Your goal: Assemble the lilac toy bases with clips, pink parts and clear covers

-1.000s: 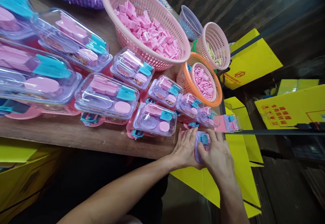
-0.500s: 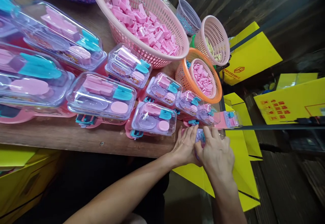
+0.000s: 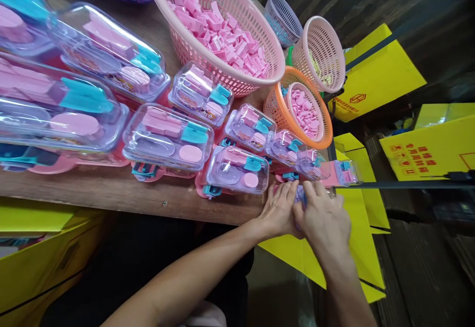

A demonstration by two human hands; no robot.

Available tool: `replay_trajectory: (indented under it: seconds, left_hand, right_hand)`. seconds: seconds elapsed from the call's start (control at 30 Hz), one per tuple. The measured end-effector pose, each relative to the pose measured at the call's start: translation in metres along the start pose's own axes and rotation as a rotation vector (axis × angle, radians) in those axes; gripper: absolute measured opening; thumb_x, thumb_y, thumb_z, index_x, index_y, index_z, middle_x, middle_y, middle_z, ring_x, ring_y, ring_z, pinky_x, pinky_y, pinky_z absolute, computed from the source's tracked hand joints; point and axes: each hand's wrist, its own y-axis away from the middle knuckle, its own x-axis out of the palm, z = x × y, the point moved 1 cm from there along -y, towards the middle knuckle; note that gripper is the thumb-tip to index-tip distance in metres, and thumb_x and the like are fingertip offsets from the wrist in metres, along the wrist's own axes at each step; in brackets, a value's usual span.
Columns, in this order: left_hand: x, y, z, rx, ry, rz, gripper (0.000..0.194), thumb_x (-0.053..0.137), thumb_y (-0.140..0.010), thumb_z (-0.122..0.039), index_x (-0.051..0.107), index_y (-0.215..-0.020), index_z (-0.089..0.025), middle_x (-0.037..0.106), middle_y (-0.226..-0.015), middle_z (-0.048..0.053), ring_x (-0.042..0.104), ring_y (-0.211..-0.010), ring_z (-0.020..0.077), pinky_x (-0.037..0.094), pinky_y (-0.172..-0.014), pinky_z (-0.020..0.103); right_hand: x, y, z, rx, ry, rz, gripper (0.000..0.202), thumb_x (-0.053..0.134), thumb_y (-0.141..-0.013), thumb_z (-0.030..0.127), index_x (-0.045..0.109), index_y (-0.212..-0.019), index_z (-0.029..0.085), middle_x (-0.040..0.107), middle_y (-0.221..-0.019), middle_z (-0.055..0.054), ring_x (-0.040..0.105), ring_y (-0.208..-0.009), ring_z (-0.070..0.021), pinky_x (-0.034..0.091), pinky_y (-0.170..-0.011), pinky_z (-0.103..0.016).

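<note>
At the right end of the table, both hands are on a small purple-and-pink plastic toy case (image 3: pixel 301 196) that they mostly cover. My left hand (image 3: pixel 281 209) lies over its left side with the fingers together, gripping it. From the right, my right hand (image 3: pixel 323 216) is curled over the other side, thumb toward the gap between the hands. Similar toy cases with clear lids stand just left, the nearest being one (image 3: pixel 237 171) with pink, turquoise and purple parts inside. Blue clips hang at their fronts.
A big pink basket (image 3: pixel 275 72) holds loose pink parts. Beside it stands an orange basket (image 3: pixel 273 112) with a smaller pink basket of pink pieces inside. Two more baskets sit behind. Yellow cartons (image 3: pixel 411 149) stand right and below the table edge (image 3: pixel 178 211).
The whole scene has shifted slightly right in view as the camera turned. Both hands stay on the toy case, with hardly any change in their grip.
</note>
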Motion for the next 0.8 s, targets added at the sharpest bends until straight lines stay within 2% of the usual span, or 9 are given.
replay_trajectory:
  seconds: [0.07,0.2,0.3,0.4,0.5,0.57,0.67,0.73,0.8]
  left_hand:
    - [0.001,0.0,0.0,0.005,0.003,-0.001,0.114,0.071,-0.049,-0.048,0.013,-0.141,-0.014,0.037,-0.139,0.016,0.032,-0.129,0.0312,0.013,-0.111,0.05]
    - [0.001,0.0,0.001,-0.014,0.011,0.003,0.114,0.071,-0.049,-0.05,0.014,-0.141,-0.016,0.039,-0.138,0.015,0.034,-0.129,0.0318,0.014,-0.111,0.05]
    - [0.001,0.0,-0.001,-0.007,0.018,-0.001,0.121,0.074,-0.043,-0.053,0.013,-0.141,-0.015,0.038,-0.138,0.017,0.034,-0.128,0.0342,0.014,-0.11,0.053]
    - [0.0,0.0,-0.002,0.01,-0.01,-0.019,0.121,0.073,-0.043,-0.053,0.013,-0.141,-0.014,0.037,-0.138,0.018,0.035,-0.128,0.0349,0.015,-0.11,0.055]
    - [0.001,0.001,0.0,0.009,-0.048,-0.035,0.126,0.074,-0.041,-0.053,0.01,-0.142,-0.012,0.037,-0.137,0.02,0.034,-0.128,0.0357,0.016,-0.109,0.057]
    - [0.005,0.002,0.003,0.01,-0.071,-0.021,0.131,0.076,-0.039,-0.051,0.007,-0.143,-0.012,0.036,-0.138,0.02,0.033,-0.129,0.0364,0.019,-0.108,0.058]
    - [0.009,0.002,0.008,0.017,-0.087,0.004,0.134,0.078,-0.041,-0.046,-0.001,-0.144,-0.013,0.032,-0.14,0.021,0.03,-0.131,0.0365,0.023,-0.107,0.058]
    - [0.009,-0.002,0.004,0.035,-0.08,0.048,0.135,0.078,-0.044,-0.045,-0.006,-0.144,-0.013,0.027,-0.142,0.022,0.026,-0.133,0.0369,0.026,-0.107,0.056]
    - [0.003,-0.012,-0.008,0.095,-0.088,0.111,0.136,0.08,-0.045,-0.045,-0.007,-0.145,-0.014,0.02,-0.145,0.023,0.02,-0.136,0.0374,0.029,-0.106,0.055]
  right_hand:
    - [0.0,-0.002,-0.003,-0.005,-0.046,0.01,0.025,0.051,-0.078,0.029,0.057,-0.102,0.025,0.057,-0.099,-0.01,0.044,-0.077,-0.0252,0.027,-0.053,-0.032]
    - [0.001,-0.006,-0.005,-0.003,-0.069,0.007,0.025,0.053,-0.076,0.028,0.058,-0.101,0.025,0.058,-0.098,-0.01,0.045,-0.078,-0.0256,0.028,-0.054,-0.032]
    - [0.009,-0.011,-0.013,-0.034,-0.125,0.036,0.029,0.052,-0.076,0.032,0.057,-0.104,0.026,0.057,-0.102,-0.008,0.047,-0.078,-0.0248,0.033,-0.055,-0.033]
    - [0.023,-0.01,-0.026,-0.045,-0.278,0.083,0.034,0.052,-0.077,0.034,0.053,-0.11,0.026,0.055,-0.11,-0.006,0.05,-0.082,-0.0242,0.041,-0.061,-0.035]
    - [0.035,0.003,-0.034,0.064,-0.457,-0.014,0.049,0.052,-0.079,0.039,0.044,-0.124,0.022,0.046,-0.126,-0.011,0.052,-0.099,-0.028,0.046,-0.076,-0.04]
    - [0.042,0.016,-0.034,0.146,-0.547,-0.089,0.062,0.051,-0.081,0.044,0.033,-0.134,0.02,0.038,-0.134,-0.016,0.047,-0.112,-0.0318,0.045,-0.084,-0.045]
    - [0.052,0.027,-0.037,0.142,-0.695,-0.046,0.069,0.051,-0.082,0.045,0.023,-0.141,0.023,0.035,-0.138,-0.014,0.043,-0.12,-0.0305,0.043,-0.091,-0.047]
    - [0.063,0.028,-0.05,0.118,-0.788,0.004,0.068,0.052,-0.081,0.042,0.024,-0.141,0.027,0.037,-0.137,-0.011,0.044,-0.121,-0.0271,0.043,-0.094,-0.044]
    - [0.083,0.027,-0.077,0.097,-0.855,0.04,0.069,0.054,-0.079,0.04,0.025,-0.141,0.029,0.04,-0.135,-0.008,0.045,-0.12,-0.0246,0.042,-0.096,-0.041]
